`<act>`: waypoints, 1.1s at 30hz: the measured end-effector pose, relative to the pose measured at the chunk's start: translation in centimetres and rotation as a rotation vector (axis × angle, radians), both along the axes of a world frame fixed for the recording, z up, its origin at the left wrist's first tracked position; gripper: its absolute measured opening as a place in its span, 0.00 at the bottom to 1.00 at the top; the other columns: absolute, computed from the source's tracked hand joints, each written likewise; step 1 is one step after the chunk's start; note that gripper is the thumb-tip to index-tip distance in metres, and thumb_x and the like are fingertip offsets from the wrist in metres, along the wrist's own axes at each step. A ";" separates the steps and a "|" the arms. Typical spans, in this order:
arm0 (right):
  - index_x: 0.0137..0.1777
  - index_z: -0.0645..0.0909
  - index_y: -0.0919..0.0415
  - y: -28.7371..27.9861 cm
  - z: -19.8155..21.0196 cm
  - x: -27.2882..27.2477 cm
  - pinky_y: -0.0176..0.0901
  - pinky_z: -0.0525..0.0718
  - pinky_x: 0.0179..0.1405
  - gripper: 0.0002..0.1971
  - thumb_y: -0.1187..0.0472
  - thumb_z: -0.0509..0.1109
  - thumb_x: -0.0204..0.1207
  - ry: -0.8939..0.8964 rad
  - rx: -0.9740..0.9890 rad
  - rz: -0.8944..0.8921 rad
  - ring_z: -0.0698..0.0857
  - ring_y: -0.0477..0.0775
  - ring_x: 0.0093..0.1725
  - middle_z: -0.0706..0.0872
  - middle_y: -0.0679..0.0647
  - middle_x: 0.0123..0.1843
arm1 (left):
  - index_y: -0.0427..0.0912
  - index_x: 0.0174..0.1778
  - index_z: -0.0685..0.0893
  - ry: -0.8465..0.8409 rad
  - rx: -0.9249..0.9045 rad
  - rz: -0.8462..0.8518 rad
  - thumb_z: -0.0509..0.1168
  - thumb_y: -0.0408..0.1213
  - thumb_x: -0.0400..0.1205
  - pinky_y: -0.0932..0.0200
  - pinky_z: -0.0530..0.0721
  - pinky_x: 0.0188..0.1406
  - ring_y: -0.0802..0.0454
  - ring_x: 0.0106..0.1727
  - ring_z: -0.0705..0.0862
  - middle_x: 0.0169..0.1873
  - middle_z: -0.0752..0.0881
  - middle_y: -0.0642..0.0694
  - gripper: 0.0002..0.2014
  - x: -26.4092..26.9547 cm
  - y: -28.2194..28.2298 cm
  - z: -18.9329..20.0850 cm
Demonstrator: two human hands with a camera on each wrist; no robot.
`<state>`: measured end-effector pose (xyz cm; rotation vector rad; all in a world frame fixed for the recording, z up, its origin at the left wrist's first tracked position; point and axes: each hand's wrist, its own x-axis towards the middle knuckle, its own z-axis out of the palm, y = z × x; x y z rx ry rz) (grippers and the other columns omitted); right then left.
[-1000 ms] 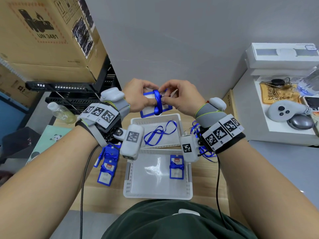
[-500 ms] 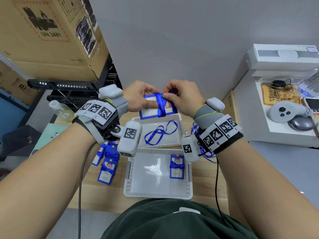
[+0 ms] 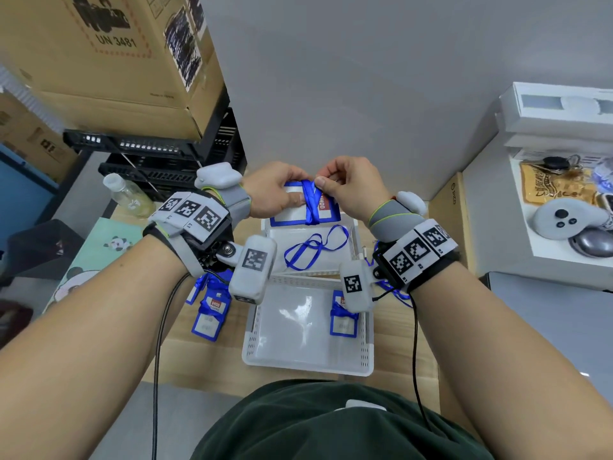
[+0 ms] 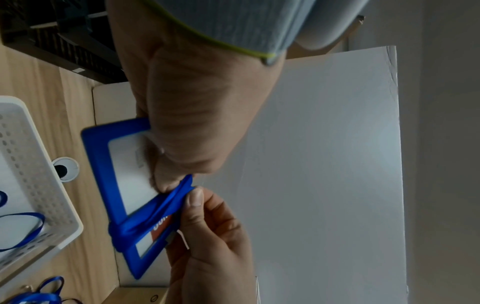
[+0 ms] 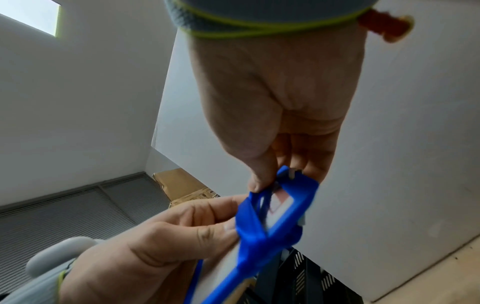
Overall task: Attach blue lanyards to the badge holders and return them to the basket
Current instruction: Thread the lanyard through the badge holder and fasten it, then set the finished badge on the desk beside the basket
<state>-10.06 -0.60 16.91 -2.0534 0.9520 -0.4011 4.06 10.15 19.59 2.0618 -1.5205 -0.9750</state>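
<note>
A blue-framed badge holder (image 3: 292, 212) (image 4: 103, 179) is held up in the air above the far white basket (image 3: 353, 252). My left hand (image 3: 277, 194) (image 4: 182, 127) grips its left part, thumb on the clear window. A blue lanyard (image 3: 310, 204) (image 4: 155, 211) is wound around the holder's middle. My right hand (image 3: 348, 190) (image 5: 280, 131) pinches the lanyard at the holder's top edge. A loose blue lanyard (image 3: 315, 249) lies in the far basket. In the near white basket (image 3: 252, 340) lies one holder with a lanyard (image 3: 343, 318).
Several blue badge holders (image 3: 210, 310) lie on the wooden table left of the near basket, and blue lanyards (image 3: 394, 292) lie right of it. A clear bottle (image 3: 127, 195), black crates and cardboard boxes stand at the left. A white shelf with controllers is at the right.
Both hands and the holder have shifted slightly. The right thumb and fingers now pinch the lanyard at the holder's top edge, and the strap lies crossed over the window.
</note>
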 end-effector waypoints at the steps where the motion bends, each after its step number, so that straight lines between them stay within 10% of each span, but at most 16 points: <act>1: 0.38 0.82 0.49 0.2 -0.3 0.4 0.51 0.87 0.49 0.07 0.59 0.75 0.75 -0.005 0.017 -0.001 0.81 0.45 0.35 0.85 0.44 0.34 | 0.45 0.65 0.83 -0.001 0.005 0.021 0.65 0.33 0.82 0.56 0.84 0.55 0.52 0.49 0.86 0.52 0.89 0.46 0.15 0.3 0.4 -0.4; 10: 0.60 0.77 0.63 3.4 -3.3 3.6 0.53 0.90 0.44 0.14 0.60 0.73 0.79 -0.063 0.490 -0.044 0.87 0.57 0.38 0.87 0.60 0.47 | 0.48 0.66 0.79 0.220 -0.104 0.420 0.60 0.30 0.76 0.41 0.84 0.59 0.46 0.56 0.86 0.55 0.87 0.45 0.22 3.7 5.2 -4.9; 15: 0.56 0.81 0.72 6.2 -5.9 6.9 0.41 0.90 0.38 0.08 0.67 0.67 0.83 -0.031 0.563 -0.013 0.86 0.52 0.31 0.87 0.61 0.38 | 0.48 0.65 0.79 0.238 -0.106 0.508 0.60 0.23 0.75 0.49 0.84 0.56 0.49 0.56 0.86 0.54 0.87 0.49 0.24 6.3 8.9 -8.0; 20: 0.41 0.83 0.64 10.5 -9.7 12.0 0.58 0.90 0.50 0.10 0.66 0.65 0.84 0.069 0.567 0.094 0.85 0.59 0.34 0.86 0.61 0.35 | 0.49 0.70 0.79 -0.019 0.011 0.551 0.64 0.29 0.76 0.62 0.77 0.52 0.51 0.52 0.83 0.55 0.85 0.52 0.25 9.7 14.7 -11.9; 33: 0.41 0.87 0.61 18.0 -18.9 18.2 0.50 0.90 0.53 0.07 0.62 0.70 0.80 0.364 0.444 0.242 0.92 0.56 0.42 0.92 0.59 0.39 | 0.48 0.72 0.76 0.026 0.253 0.584 0.68 0.26 0.71 0.52 0.85 0.54 0.43 0.54 0.86 0.58 0.86 0.43 0.31 14.2 22.4 -21.0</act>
